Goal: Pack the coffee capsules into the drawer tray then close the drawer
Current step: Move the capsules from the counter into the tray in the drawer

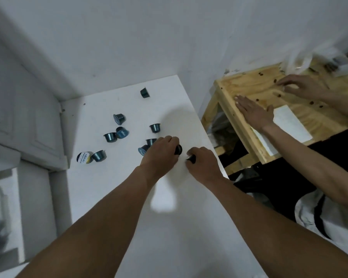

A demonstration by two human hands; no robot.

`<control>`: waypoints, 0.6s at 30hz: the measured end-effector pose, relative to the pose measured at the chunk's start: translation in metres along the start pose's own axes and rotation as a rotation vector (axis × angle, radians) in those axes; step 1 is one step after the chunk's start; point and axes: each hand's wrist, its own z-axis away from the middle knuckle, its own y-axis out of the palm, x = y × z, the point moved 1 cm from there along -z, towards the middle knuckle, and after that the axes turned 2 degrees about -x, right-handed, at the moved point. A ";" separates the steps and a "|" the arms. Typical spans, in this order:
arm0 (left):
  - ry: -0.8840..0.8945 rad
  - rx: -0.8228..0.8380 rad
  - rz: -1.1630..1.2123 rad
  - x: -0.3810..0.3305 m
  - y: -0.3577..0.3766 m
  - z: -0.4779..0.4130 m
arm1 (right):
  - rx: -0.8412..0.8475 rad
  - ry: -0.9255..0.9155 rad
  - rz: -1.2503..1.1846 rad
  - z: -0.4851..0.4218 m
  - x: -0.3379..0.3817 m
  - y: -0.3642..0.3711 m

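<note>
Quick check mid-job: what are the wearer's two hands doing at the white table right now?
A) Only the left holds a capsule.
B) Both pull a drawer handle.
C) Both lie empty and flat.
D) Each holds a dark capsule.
D: the left hand grips a dark capsule and the right hand grips a second dark capsule, both over the white table.

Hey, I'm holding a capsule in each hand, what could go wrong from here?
The right hand pinches its black coffee capsule close to the white table's right edge; a slip might send it to the floor. The left hand, gripping another black capsule, sits against two teal capsules, so lifting may knock them rolling.
</note>
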 end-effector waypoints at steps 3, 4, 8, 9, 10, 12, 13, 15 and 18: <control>-0.147 0.039 0.021 -0.010 -0.012 0.019 | -0.006 -0.049 0.018 0.008 0.005 -0.012; -0.178 0.033 0.018 -0.013 -0.016 0.028 | -0.016 -0.068 0.017 0.011 0.007 -0.016; -0.272 -0.046 -0.025 -0.028 -0.034 0.065 | -0.044 -0.153 -0.015 0.030 0.016 -0.038; -0.300 -0.078 -0.028 -0.034 -0.040 0.075 | -0.048 -0.176 -0.027 0.037 0.020 -0.044; -0.328 -0.109 -0.027 -0.040 -0.046 0.085 | -0.057 -0.203 -0.044 0.045 0.024 -0.048; -0.381 -0.175 -0.019 -0.052 -0.059 0.107 | -0.055 -0.261 -0.065 0.060 0.033 -0.056; -0.409 -0.213 -0.017 -0.058 -0.066 0.119 | -0.044 -0.289 -0.059 0.069 0.039 -0.060; -0.480 -0.274 -0.016 -0.068 -0.079 0.143 | -0.011 -0.347 -0.058 0.085 0.053 -0.066; -0.590 -0.354 -0.035 -0.078 -0.100 0.182 | 0.020 -0.452 -0.069 0.110 0.080 -0.070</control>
